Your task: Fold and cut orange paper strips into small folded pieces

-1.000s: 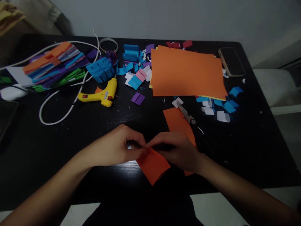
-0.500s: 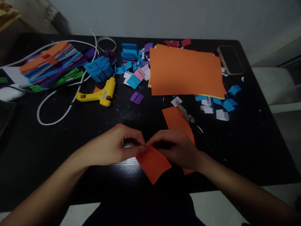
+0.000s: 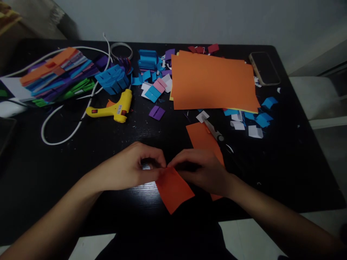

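A small piece of orange paper (image 3: 175,191) hangs toward me, its far edge pinched between the fingers of both hands. My left hand (image 3: 138,168) is closed on its left corner, thumb below and index finger curled above. My right hand (image 3: 202,168) grips the same edge, fingertips nearly touching the left ones. Under the right hand lies a longer orange paper strip (image 3: 202,135) on the table. Scissors (image 3: 215,133) rest across that strip, their tips on a small white paper piece (image 3: 202,116); the handles fade into the dark tabletop.
Orange sheets (image 3: 214,81) are stacked at the back, near a phone (image 3: 265,68). A yellow glue gun (image 3: 114,108) lies left of centre beside a looped white cable (image 3: 54,142). Folded paper strips (image 3: 62,76) pile at the far left. Blue cut pieces (image 3: 263,120) lie scattered right.
The lower end of the orange paper has swung slightly left and toward me. Both hands keep their pinch in nearly the same place.
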Demonstrator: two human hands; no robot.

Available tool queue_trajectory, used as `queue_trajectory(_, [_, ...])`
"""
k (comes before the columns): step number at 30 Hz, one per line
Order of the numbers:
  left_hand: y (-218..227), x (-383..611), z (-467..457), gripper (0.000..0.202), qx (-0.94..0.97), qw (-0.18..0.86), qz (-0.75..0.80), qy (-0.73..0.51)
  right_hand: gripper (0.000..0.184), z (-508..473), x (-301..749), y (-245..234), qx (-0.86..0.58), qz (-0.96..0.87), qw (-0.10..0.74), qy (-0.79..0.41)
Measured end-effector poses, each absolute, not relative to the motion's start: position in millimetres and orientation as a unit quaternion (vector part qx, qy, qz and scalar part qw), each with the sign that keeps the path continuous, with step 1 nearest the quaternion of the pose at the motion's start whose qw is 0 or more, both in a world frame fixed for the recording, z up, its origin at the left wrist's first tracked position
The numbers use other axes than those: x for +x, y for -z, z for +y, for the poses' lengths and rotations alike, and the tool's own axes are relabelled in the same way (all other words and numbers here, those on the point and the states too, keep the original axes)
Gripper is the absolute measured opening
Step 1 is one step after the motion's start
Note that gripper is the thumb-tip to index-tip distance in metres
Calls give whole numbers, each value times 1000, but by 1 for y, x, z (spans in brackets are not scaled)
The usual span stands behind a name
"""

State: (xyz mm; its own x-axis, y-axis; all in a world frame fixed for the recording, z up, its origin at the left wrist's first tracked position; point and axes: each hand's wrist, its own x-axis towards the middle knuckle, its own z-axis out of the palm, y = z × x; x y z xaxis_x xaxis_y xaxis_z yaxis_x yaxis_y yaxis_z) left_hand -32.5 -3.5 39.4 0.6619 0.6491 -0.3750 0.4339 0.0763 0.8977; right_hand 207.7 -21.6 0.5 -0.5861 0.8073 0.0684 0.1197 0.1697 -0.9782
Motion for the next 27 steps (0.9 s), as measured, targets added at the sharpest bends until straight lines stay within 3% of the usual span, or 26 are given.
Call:
queue_trajectory(10, [-37, -25, -8, 19, 651, 622, 429, -75, 20, -21, 207, 3, -279, -730, 340, -524])
queue_trajectory(27, [-34, -27, -8, 12, 686, 600, 397, -104, 18, -19, 208, 1, -300, -707, 343, -541])
